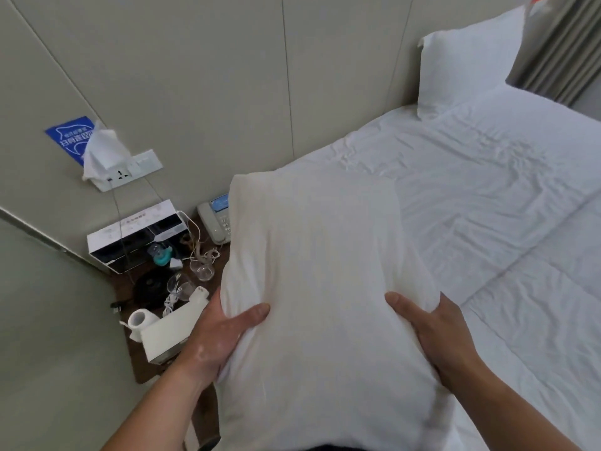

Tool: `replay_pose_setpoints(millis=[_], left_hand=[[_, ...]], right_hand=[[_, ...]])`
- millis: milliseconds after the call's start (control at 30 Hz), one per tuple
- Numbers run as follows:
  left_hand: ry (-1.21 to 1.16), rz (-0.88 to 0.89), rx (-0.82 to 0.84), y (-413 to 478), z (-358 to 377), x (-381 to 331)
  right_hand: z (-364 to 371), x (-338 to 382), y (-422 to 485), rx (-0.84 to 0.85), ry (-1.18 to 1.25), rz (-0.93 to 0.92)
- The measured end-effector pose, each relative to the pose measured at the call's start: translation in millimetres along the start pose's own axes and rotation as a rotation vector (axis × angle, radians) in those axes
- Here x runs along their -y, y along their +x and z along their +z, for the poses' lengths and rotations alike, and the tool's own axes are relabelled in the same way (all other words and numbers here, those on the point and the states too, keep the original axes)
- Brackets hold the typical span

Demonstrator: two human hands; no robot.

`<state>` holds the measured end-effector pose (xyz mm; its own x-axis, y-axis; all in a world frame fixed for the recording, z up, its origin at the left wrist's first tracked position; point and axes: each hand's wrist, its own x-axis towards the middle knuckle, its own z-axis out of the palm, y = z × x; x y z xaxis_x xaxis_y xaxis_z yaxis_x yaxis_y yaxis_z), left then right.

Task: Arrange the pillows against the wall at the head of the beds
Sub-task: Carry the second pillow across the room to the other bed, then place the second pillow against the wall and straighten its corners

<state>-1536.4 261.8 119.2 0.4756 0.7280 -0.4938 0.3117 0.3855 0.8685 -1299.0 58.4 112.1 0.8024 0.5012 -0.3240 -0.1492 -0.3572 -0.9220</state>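
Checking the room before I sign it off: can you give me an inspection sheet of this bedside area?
Surface: bed made, white sheet wrinkled.
Job's things: held pillow off the bed; second pillow upright against the wall.
Clutter: nightstand crowded: telephone, glasses, toilet roll.
Grippers: left hand and right hand grip the held pillow.
Cables: white cord tangled on the nightstand.
Surroundings: wall socket, curtain.

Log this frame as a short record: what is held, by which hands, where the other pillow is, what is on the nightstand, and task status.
held item: white pillow
hands: left hand and right hand grip its two sides
other pillow: second pillow upright against the wall at the head of the bed
nightstand: telephone, glasses, toilet roll, cables
status: held pillow not yet placed
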Motion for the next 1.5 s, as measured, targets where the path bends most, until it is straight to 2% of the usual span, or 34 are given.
replay_pose_setpoints(millis=[300,600,867,1267,1500], left_hand=[[0.044,-0.024,0.155,111,48,-73],[0.183,0.033,0.14,195,103,-109],[0.175,0.012,0.308,291,134,-153],[0.405,0.016,0.575,530,154,-239],[0.545,0.052,0.674,650,159,-257]], right_hand=[[-13,39,125,-0.022,0.046,0.046],[-27,60,196,-0.137,0.043,0.081],[-17,74,258,-0.28,0.1,0.123],[62,89,403,-0.454,0.194,0.208],[121,68,472,-0.456,0.274,0.273]])
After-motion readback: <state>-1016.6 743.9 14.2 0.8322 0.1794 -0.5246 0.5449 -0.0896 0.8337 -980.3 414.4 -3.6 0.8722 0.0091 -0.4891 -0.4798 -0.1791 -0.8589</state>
